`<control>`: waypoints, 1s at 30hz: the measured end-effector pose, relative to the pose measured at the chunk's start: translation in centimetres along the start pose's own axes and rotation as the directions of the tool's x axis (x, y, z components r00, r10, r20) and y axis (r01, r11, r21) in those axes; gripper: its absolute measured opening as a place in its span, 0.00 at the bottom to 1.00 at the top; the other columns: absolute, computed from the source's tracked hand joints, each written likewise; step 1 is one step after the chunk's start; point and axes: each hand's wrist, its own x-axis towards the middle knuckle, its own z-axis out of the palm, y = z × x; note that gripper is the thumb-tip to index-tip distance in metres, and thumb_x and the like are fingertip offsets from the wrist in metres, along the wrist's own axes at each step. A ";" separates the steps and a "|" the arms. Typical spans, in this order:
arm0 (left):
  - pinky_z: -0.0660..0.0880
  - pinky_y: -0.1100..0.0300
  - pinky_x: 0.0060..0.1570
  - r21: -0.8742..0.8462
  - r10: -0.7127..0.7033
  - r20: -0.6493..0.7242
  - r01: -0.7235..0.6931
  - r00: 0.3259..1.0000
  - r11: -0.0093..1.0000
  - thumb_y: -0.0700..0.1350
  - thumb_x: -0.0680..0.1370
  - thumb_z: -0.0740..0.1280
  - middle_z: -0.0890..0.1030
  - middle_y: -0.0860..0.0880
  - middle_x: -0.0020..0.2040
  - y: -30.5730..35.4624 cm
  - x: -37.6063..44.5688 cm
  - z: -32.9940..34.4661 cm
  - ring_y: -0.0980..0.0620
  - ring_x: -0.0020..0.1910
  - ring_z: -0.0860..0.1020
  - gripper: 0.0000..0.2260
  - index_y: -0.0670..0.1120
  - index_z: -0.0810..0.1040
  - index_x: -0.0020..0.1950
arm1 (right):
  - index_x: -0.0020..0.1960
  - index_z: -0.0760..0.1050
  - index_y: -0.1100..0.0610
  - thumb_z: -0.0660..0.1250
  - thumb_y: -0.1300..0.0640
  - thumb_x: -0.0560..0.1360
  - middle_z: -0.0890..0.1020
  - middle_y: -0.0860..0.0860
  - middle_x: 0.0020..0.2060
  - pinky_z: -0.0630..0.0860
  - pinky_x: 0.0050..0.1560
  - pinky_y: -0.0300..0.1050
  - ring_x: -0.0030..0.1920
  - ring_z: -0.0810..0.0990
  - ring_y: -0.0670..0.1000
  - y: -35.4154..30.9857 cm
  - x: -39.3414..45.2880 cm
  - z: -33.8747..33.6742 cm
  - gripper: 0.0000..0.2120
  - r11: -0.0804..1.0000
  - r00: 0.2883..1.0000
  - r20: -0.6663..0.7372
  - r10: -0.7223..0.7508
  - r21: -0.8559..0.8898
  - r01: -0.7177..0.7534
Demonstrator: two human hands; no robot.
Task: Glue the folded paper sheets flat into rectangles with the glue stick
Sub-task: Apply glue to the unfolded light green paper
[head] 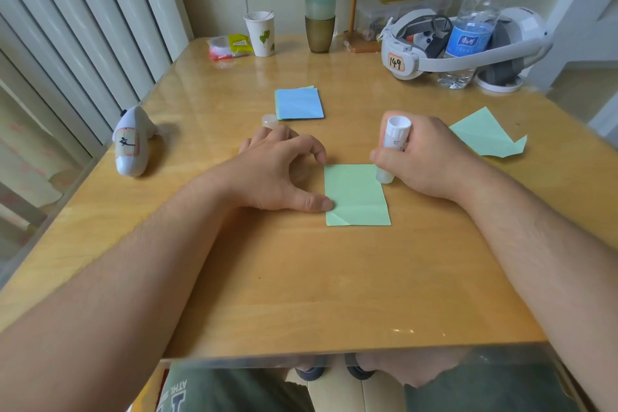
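His right hand [424, 157] grips the glue stick [394, 140], its tip hidden against the green sheet [356, 196] that his left hand's [281, 170] curled fingertips pin, the cap [269, 121] and blue stack [298, 103] just beyond.

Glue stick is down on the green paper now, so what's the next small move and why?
Probably draw the glue stick along the green folded paper's top right edge. The right hand grips it tip-down at that corner, and the left hand pins the sheet's left edge with its thumb.
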 end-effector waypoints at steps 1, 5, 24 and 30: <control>0.59 0.50 0.70 0.003 0.000 -0.004 0.000 1.000 1.000 0.75 0.62 0.73 0.67 0.58 0.59 0.0 0.0 0.0 0.53 0.64 0.61 0.30 0.69 0.70 0.61 | 0.42 0.72 0.59 0.71 0.50 0.73 0.80 0.57 0.37 0.75 0.41 0.54 0.41 0.76 0.58 0.0 0.1 0.0 0.14 0.999 0.999 -0.034 -0.008 0.031 0.009; 0.59 0.49 0.71 0.015 0.018 -0.001 -0.018 1.000 1.000 0.74 0.63 0.73 0.66 0.59 0.62 0.0 0.2 0.0 0.54 0.66 0.59 0.31 0.71 0.69 0.62 | 0.41 0.73 0.54 0.69 0.44 0.70 0.81 0.51 0.34 0.73 0.39 0.47 0.37 0.77 0.52 -0.8 0.2 1.0 0.13 0.984 0.997 -0.071 -0.030 0.175 0.042; 0.54 0.54 0.66 0.097 0.004 0.060 -0.009 0.998 0.995 0.78 0.60 0.65 0.62 0.62 0.70 0.5 0.1 0.0 0.53 0.71 0.56 0.38 0.70 0.67 0.69 | 0.44 0.73 0.51 0.74 0.44 0.75 0.83 0.50 0.37 0.73 0.39 0.47 0.32 0.73 0.44 -3.1 0.6 3.7 0.14 0.995 0.984 0.155 -0.085 0.065 0.076; 0.54 0.54 0.66 0.068 0.007 0.067 -0.012 0.998 0.998 0.78 0.59 0.65 0.62 0.63 0.68 0.5 0.0 -0.1 0.54 0.70 0.56 0.37 0.73 0.65 0.68 | 0.45 0.73 0.53 0.73 0.45 0.75 0.83 0.52 0.39 0.75 0.42 0.52 0.39 0.77 0.53 -3.0 0.4 3.1 0.14 0.997 0.981 0.185 -0.062 0.064 0.051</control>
